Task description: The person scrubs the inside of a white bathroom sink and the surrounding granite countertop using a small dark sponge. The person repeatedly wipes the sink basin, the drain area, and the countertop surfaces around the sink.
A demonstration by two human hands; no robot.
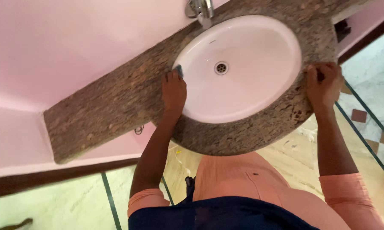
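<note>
- A speckled brown stone counter (115, 106) juts from a pink wall (64, 42), with a white oval sink (243, 64) set into it under a chrome tap (200, 8); pale tiled floor (72, 200) lies below.
- Your left hand (173, 91) reaches forward, arm nearly straight, onto the sink's left rim.
- Its grip presses a small blue sponge (179, 70) against that rim, fingers flattened over it.
- Your right hand (324, 85) is curled over the counter's right edge, grip clenched on the stone.
</note>
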